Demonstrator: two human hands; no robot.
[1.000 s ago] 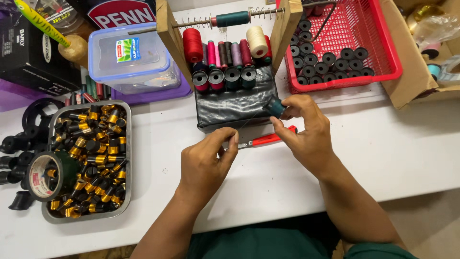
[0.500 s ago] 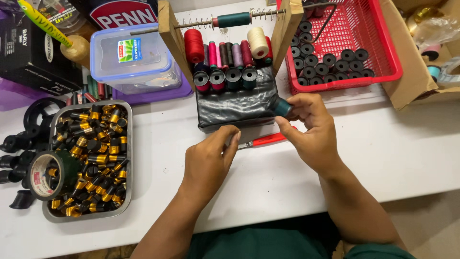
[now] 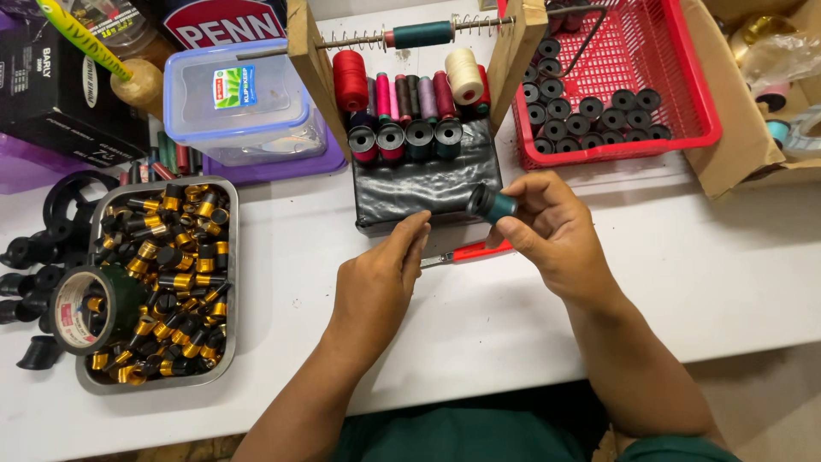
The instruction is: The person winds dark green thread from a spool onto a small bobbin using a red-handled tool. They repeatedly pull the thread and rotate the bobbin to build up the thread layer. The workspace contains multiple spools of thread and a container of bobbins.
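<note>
My right hand (image 3: 552,235) grips a small spool wound with dark teal thread (image 3: 492,204), held just above the front right corner of a black tray (image 3: 425,184). My left hand (image 3: 376,287) rests on the white table with its fingertips near the tray's front edge; its fingers are drawn together and I cannot see anything in them. A red-handled tool (image 3: 470,253) lies between the two hands. In the tray stand several thread spools (image 3: 402,137) in red, pink, purple, cream and teal. Above them a teal spool (image 3: 421,35) sits on a metal rod in a wooden frame (image 3: 312,68).
A red basket (image 3: 684,111) of empty black spools is at the back right, beside a cardboard box (image 3: 735,145). At the left are a metal tin (image 3: 231,282) of black-and-gold parts, a tape roll (image 3: 85,308), a clear plastic box (image 3: 244,98) and loose black reels (image 3: 34,257).
My right hand has turned the teal spool slightly and lifted it a little. My left hand's fingers have edged toward the tray. Nothing else has moved.
</note>
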